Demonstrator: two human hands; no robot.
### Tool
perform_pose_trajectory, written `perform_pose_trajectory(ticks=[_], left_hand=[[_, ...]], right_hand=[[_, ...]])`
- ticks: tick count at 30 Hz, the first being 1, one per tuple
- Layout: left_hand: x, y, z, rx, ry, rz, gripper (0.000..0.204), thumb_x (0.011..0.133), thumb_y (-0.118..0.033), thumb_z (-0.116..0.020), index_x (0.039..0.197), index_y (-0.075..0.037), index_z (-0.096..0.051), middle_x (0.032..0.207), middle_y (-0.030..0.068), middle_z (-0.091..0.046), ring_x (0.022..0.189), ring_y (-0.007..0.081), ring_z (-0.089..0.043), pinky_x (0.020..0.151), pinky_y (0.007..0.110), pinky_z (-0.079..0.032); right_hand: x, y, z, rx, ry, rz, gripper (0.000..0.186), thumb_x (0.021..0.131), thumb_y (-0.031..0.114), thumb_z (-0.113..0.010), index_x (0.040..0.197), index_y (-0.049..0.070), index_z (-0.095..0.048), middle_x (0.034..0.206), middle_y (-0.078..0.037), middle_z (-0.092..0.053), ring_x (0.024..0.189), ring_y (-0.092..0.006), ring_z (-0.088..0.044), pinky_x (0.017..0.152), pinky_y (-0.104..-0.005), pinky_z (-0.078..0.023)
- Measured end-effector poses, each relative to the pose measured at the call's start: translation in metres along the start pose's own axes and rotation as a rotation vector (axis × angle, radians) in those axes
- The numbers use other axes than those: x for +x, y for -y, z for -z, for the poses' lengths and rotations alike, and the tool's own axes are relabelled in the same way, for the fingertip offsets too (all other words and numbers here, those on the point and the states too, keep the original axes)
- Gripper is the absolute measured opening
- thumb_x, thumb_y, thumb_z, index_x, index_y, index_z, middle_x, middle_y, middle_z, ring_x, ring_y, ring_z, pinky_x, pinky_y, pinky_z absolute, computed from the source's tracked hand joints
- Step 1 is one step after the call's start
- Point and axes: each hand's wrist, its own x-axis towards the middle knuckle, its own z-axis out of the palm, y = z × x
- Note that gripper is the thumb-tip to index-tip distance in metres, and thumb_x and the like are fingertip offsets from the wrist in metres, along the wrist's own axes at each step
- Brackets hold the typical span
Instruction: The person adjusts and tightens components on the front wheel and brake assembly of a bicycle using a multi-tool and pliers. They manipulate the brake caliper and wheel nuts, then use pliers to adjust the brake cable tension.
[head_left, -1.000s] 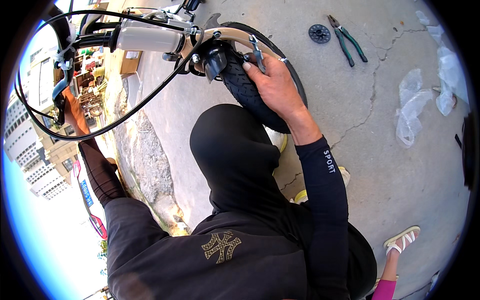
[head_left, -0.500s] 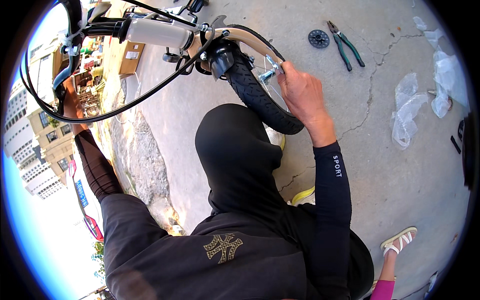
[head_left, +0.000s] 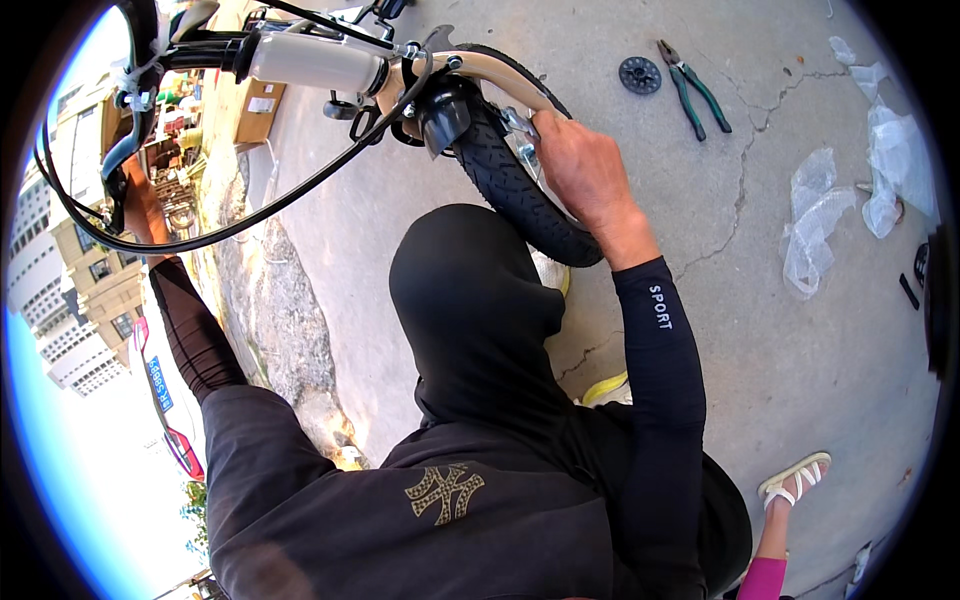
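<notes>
A small bicycle with a cream frame and a white head tube (head_left: 315, 62) is held in front of me. My left hand (head_left: 145, 205) is closed round the black handlebar grip (head_left: 118, 190) at the far left, its fingers partly hidden. At the front wheel, my right hand (head_left: 585, 165) pinches a silver wrench (head_left: 516, 122). Its end reaches in among the spokes near the hub, beside the black knobbly tyre (head_left: 500, 185). Whether the wrench sits on a nut cannot be made out. A black brake cable (head_left: 290, 200) loops below the handlebar.
Green-handled pliers (head_left: 690, 90) and a round black plastic disc (head_left: 640, 75) lie on the cracked concrete at the upper right. Clear plastic wrapping (head_left: 815, 220) is farther right. Another person's sandalled foot (head_left: 798, 480) stands lower right. A cardboard box (head_left: 260, 108) and a rock (head_left: 285, 320) are leftward.
My right hand has moved left and slightly up with the wrench, closer to the fork and tyre. The left hand keeps its hold on the handlebar.
</notes>
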Motion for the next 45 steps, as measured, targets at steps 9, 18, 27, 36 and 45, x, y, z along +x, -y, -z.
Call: perform_pose_trajectory(ticks=[9,18,27,36,45], left_hand=[[-0.005,0.003,-0.002,0.032,0.002,-0.035,0.018,0.094,-0.021,-0.065,0.097,-0.005,-0.070,0.087,0.0058,-0.068,0.079,0.0207,-0.063,0.075,0.034,-0.050],[-0.003,0.013,-0.009,0.159,-0.008,-0.160,0.017,0.093,-0.020,-0.066,0.098,-0.005,-0.070,0.089,0.0068,-0.070,0.080,0.0222,-0.065,0.076,0.034,-0.052],[-0.003,0.032,-0.014,0.393,-0.036,-0.348,0.017,0.091,-0.019,-0.066,0.100,-0.005,-0.071,0.091,0.0078,-0.071,0.082,0.0237,-0.067,0.077,0.035,-0.053],[-0.005,0.020,-0.014,0.072,-0.025,-0.215,0.020,0.095,-0.022,-0.065,0.105,-0.006,-0.071,0.094,0.0081,-0.073,0.082,0.0211,-0.069,0.075,0.032,-0.053],[-0.013,-0.116,0.052,0.023,-0.161,0.142,0.044,0.089,-0.034,-0.082,0.113,0.001,-0.072,0.105,0.0185,-0.073,0.100,0.0294,-0.067,0.092,0.041,-0.051]], right_hand=[[0.001,0.003,0.002,0.013,0.071,-0.017,0.004,0.091,0.006,-0.057,0.093,0.003,-0.058,0.075,-0.016,-0.070,0.073,-0.0336,-0.073,0.063,-0.0445,-0.059],[-0.004,0.007,0.007,-0.023,0.079,-0.022,0.004,0.091,0.008,-0.058,0.092,0.004,-0.058,0.073,-0.015,-0.070,0.072,-0.0324,-0.073,0.062,-0.0451,-0.058],[-0.005,0.013,0.011,-0.036,0.100,-0.034,0.004,0.091,0.007,-0.057,0.091,0.004,-0.058,0.071,-0.016,-0.069,0.070,-0.0336,-0.073,0.061,-0.0459,-0.057],[-0.002,0.012,0.008,-0.009,0.120,-0.026,0.003,0.091,0.006,-0.057,0.091,0.003,-0.057,0.069,-0.018,-0.067,0.070,-0.0354,-0.072,0.060,-0.0463,-0.057],[0.000,0.006,0.015,-0.052,0.095,-0.014,0.003,0.091,0.006,-0.058,0.091,0.004,-0.058,0.068,-0.016,-0.068,0.069,-0.0348,-0.073,0.059,-0.0453,-0.058]])
